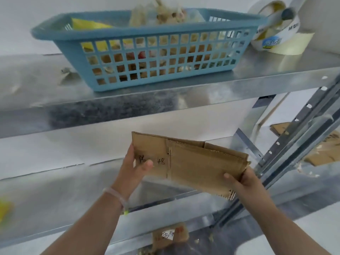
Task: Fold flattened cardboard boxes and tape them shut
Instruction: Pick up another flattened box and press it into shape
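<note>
A flattened brown cardboard box (198, 162) with handwriting on it is held in the air in front of a metal shelf unit. My left hand (132, 168) grips its left end, thumb on the front face. At the lower right corner my right hand (242, 181) pinches the box, thumb on the front. A roll of white tape (272, 26) lies on the top shelf at the far right, with a loose strip hanging from it.
A blue plastic basket (147, 52) holding small items stands on the upper metal shelf (239, 85). More flattened cardboard (323, 153) lies behind the slotted upright post at right. Another cardboard piece (169, 236) sits on a lower shelf below my arms.
</note>
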A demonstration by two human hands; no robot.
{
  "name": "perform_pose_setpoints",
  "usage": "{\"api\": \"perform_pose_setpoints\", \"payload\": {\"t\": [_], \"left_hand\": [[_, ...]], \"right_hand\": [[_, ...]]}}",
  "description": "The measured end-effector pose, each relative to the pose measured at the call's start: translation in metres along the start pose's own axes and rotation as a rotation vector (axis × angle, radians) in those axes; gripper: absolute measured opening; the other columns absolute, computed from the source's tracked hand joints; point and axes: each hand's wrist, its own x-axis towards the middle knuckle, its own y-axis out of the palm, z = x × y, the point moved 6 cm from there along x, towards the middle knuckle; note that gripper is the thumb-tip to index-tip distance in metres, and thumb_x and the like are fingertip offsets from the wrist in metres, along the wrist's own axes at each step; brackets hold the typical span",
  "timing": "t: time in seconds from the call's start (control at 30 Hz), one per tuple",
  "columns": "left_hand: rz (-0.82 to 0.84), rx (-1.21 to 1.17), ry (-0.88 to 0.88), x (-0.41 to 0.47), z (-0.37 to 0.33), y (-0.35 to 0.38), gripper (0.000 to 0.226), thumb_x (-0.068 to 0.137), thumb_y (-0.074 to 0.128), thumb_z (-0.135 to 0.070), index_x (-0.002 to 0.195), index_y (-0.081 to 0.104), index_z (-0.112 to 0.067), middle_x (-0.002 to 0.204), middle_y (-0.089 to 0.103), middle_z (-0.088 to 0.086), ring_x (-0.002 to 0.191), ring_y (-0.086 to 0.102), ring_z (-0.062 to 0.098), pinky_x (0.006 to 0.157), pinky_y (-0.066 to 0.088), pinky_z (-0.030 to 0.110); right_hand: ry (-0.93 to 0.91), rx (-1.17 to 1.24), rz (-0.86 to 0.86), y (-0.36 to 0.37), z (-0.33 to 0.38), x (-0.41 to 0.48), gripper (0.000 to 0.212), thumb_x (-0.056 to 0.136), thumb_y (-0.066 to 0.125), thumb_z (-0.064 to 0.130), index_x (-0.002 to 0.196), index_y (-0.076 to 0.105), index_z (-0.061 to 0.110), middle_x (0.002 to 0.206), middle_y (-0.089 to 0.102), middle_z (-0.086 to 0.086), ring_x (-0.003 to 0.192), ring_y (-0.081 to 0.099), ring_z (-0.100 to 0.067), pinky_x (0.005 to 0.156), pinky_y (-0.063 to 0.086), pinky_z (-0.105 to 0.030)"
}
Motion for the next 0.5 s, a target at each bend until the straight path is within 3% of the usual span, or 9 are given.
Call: {"api": "perform_pose_setpoints", "payload": {"t": [0.1,0.17,0.23,0.27,0.4,0.5], "left_hand": [[-0.074,-0.006,-0.039,-0.005,0.012,-0.019,0.076,0.068,0.067,-0.053,0.135,0.045,-0.026,0.124,0.059,-0.012,0.115,0.055,0.001,0.085,0.048,0.014],[-0.15,-0.023,-0.086,-0.008,0.02,-0.031,0.077,0.065,0.068,-0.057,0.132,0.047,-0.024,0.124,0.059,-0.005,0.114,0.057,0.006,0.092,0.05,0.026],[-0.19,-0.022,-0.119,-0.011,0.024,-0.042,0.076,0.066,0.066,-0.059,0.13,0.048,-0.022,0.124,0.06,-0.002,0.115,0.057,0.012,0.099,0.048,0.04],[-0.208,-0.018,-0.118,-0.012,0.024,-0.046,0.076,0.065,0.064,-0.059,0.13,0.048,-0.022,0.123,0.06,-0.003,0.115,0.056,0.013,0.101,0.047,0.041],[-0.284,-0.014,-0.087,-0.014,0.02,-0.061,0.07,0.067,0.06,-0.061,0.126,0.051,-0.024,0.118,0.059,-0.011,0.113,0.055,0.008,0.097,0.047,0.031],[-0.295,0.004,-0.04,-0.016,0.016,-0.062,0.055,0.078,0.062,-0.047,0.126,0.051,-0.024,0.116,0.061,-0.015,0.111,0.055,0.002,0.086,0.046,0.012]], "right_hand": [[0.045,0.014,0.01,0.014,-0.005,0.01,0.039,0.088,0.071,0.011,0.116,0.059,0.036,0.11,0.071,0.015,0.104,0.065,-0.009,0.089,0.053,-0.036],[0.089,0.036,-0.009,0.019,-0.008,0.015,0.038,0.086,0.068,0.003,0.113,0.064,0.03,0.106,0.073,0.009,0.104,0.066,-0.018,0.093,0.052,-0.045],[0.121,0.076,-0.013,0.025,-0.009,0.021,0.036,0.086,0.065,-0.003,0.11,0.067,0.023,0.102,0.075,0.005,0.103,0.067,-0.022,0.091,0.052,-0.044],[0.129,0.102,-0.008,0.029,-0.008,0.023,0.035,0.086,0.063,-0.005,0.11,0.067,0.021,0.1,0.075,0.005,0.102,0.067,-0.022,0.089,0.052,-0.041],[0.101,0.116,0.049,0.043,0.003,0.027,0.036,0.085,0.066,-0.007,0.11,0.066,0.018,0.1,0.075,0.003,0.096,0.07,-0.016,0.086,0.053,-0.035],[0.063,0.084,0.066,0.05,0.011,0.027,0.038,0.08,0.076,0.0,0.11,0.064,0.02,0.098,0.076,0.007,0.091,0.071,-0.01,0.075,0.053,-0.025]]}}
